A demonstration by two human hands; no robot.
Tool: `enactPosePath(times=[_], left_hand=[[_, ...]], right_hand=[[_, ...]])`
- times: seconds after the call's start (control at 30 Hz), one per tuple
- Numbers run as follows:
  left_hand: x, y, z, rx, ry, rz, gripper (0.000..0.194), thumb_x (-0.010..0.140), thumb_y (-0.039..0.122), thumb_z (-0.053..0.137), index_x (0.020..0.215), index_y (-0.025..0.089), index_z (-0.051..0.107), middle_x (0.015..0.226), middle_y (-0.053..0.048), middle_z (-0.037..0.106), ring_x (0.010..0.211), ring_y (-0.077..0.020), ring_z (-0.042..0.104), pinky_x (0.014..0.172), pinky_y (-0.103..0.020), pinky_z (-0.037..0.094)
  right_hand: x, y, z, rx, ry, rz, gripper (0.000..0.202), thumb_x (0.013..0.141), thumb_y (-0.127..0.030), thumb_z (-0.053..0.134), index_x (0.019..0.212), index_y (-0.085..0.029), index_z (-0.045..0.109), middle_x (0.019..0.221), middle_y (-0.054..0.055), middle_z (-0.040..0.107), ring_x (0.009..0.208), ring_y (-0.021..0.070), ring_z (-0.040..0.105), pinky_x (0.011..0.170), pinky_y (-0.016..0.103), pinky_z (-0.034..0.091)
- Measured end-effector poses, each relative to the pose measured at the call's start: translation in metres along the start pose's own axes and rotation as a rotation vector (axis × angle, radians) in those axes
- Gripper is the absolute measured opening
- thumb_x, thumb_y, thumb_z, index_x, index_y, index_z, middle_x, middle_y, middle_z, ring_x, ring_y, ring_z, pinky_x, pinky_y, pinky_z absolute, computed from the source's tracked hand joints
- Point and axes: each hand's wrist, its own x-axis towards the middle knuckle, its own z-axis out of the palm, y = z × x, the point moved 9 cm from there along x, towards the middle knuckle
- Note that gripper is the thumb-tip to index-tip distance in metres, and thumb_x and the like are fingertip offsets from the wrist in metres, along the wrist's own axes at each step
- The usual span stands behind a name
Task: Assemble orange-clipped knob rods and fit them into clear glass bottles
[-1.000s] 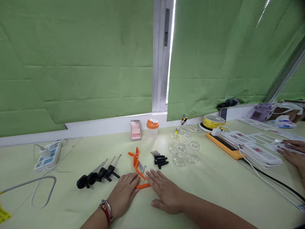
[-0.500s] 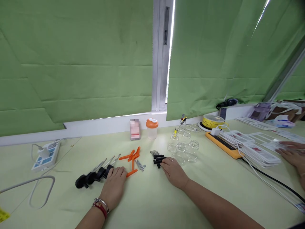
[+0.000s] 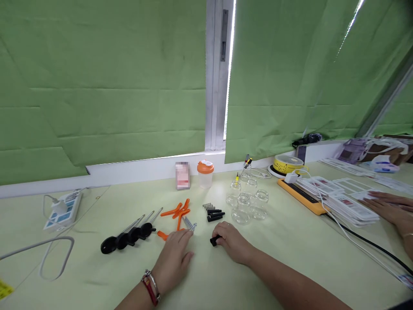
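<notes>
My right hand (image 3: 235, 242) is closed round a small black part (image 3: 214, 240) low over the table. Behind it lie several black cylindrical pieces (image 3: 215, 215) beside small metal springs (image 3: 208, 206). My left hand (image 3: 176, 256), fingers apart and palm down, is beside the orange plastic pieces (image 3: 181, 217) and the metal screws (image 3: 189, 224); its fingertips partly cover one orange piece. To its left, several black round parts with metal rods (image 3: 134, 234) lie in a row. Several clear glass jars (image 3: 241, 209) stand behind my right hand.
A lidded cup (image 3: 205, 174) and a blurred pink box (image 3: 182, 175) stand near the wall. An orange power strip (image 3: 301, 197), cables and stacked white frames (image 3: 351, 209) lie right, near another person's hands (image 3: 390, 209). A white power strip (image 3: 64, 211) is left.
My left hand has moved right, from the black round parts to the orange pieces and screws. My right hand has drawn a black part nearer, away from the cylindrical pieces.
</notes>
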Motion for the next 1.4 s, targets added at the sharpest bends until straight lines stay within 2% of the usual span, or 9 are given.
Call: enactPosePath(times=[0.1, 0.23, 0.37, 0.43, 0.5, 0.67, 0.87, 1.17, 1.4], left_hand=[[0.008, 0.008, 0.018, -0.328, -0.064, -0.075, 0.050, 0.077, 0.020, 0.058, 0.126, 0.024, 0.050, 0.110, -0.009, 0.062, 0.093, -0.0209, 0.057, 0.086, -0.038, 0.046], [0.017, 0.003, 0.030, -0.639, -0.018, -0.216, 0.023, 0.077, 0.023, 0.058, 0.099, 0.020, 0.066, 0.084, -0.004, 0.064, 0.075, -0.0168, 0.055, 0.072, -0.029, 0.046], [0.016, -0.003, 0.024, -0.664, 0.050, -0.247, 0.010, 0.073, 0.025, 0.064, 0.080, 0.018, 0.066, 0.071, -0.001, 0.056, 0.067, -0.0151, 0.049, 0.064, -0.026, 0.042], [0.014, -0.001, 0.016, -0.646, 0.074, -0.215, 0.010, 0.075, 0.029, 0.063, 0.075, 0.019, 0.063, 0.073, -0.001, 0.054, 0.066, -0.0146, 0.047, 0.064, -0.026, 0.041], [0.014, 0.000, 0.010, -0.650, 0.087, -0.195, 0.013, 0.079, 0.030, 0.059, 0.073, 0.019, 0.058, 0.075, -0.001, 0.054, 0.068, -0.0150, 0.047, 0.066, -0.026, 0.041], [0.012, -0.003, 0.015, -0.669, 0.036, -0.233, 0.014, 0.081, 0.029, 0.055, 0.073, 0.019, 0.053, 0.074, -0.002, 0.055, 0.070, -0.0163, 0.049, 0.067, -0.027, 0.042], [0.010, -0.008, 0.022, -0.705, 0.006, -0.257, 0.016, 0.081, 0.032, 0.055, 0.073, 0.018, 0.054, 0.073, -0.002, 0.055, 0.069, -0.0160, 0.050, 0.064, -0.026, 0.041], [0.010, -0.008, 0.022, -0.724, 0.000, -0.273, 0.015, 0.079, 0.030, 0.057, 0.072, 0.018, 0.053, 0.071, 0.000, 0.052, 0.066, -0.0144, 0.046, 0.062, -0.024, 0.040], [0.011, -0.007, 0.018, -0.741, 0.010, -0.279, 0.017, 0.080, 0.033, 0.057, 0.072, 0.018, 0.054, 0.070, -0.001, 0.053, 0.067, -0.0144, 0.047, 0.063, -0.024, 0.041]], right_hand=[[0.004, -0.002, 0.016, 0.382, -0.001, 0.053, 0.017, 0.080, -0.010, 0.046, 0.089, -0.019, 0.057, 0.088, 0.002, 0.060, 0.081, 0.0152, 0.054, 0.075, 0.028, 0.043], [0.009, -0.010, 0.038, 0.663, -0.035, 0.060, 0.008, 0.080, -0.017, 0.052, 0.086, -0.018, 0.057, 0.084, 0.001, 0.062, 0.082, 0.0157, 0.057, 0.078, 0.030, 0.045], [0.012, -0.009, 0.032, 0.422, 0.022, 0.023, 0.006, 0.080, -0.017, 0.054, 0.083, -0.018, 0.059, 0.082, 0.003, 0.062, 0.080, 0.0167, 0.058, 0.076, 0.031, 0.048], [0.014, -0.013, 0.017, 0.168, 0.110, -0.075, 0.015, 0.084, -0.016, 0.049, 0.091, -0.018, 0.061, 0.097, 0.007, 0.063, 0.094, 0.0192, 0.057, 0.086, 0.035, 0.046], [0.020, -0.012, 0.004, -0.101, 0.186, -0.135, 0.026, 0.088, -0.016, 0.042, 0.108, -0.018, 0.059, 0.122, 0.011, 0.056, 0.117, 0.0230, 0.046, 0.102, 0.043, 0.036], [0.043, 0.021, 0.000, -0.468, 0.156, 0.021, 0.045, 0.090, -0.021, 0.040, 0.133, -0.011, 0.043, 0.146, 0.015, 0.032, 0.136, 0.0283, 0.023, 0.110, 0.047, 0.025], [0.039, 0.040, 0.008, -0.488, 0.027, 0.124, 0.049, 0.092, -0.028, 0.035, 0.136, -0.007, 0.040, 0.143, 0.019, 0.036, 0.133, 0.0304, 0.031, 0.109, 0.050, 0.028], [0.019, 0.028, 0.017, -0.362, -0.094, -0.044, 0.044, 0.094, -0.020, 0.029, 0.135, -0.012, 0.043, 0.144, 0.012, 0.037, 0.133, 0.0243, 0.033, 0.111, 0.045, 0.027], [0.013, 0.019, 0.008, -0.249, -0.024, -0.070, 0.043, 0.092, -0.025, 0.037, 0.133, -0.016, 0.046, 0.141, 0.011, 0.042, 0.130, 0.0234, 0.038, 0.109, 0.043, 0.031]])
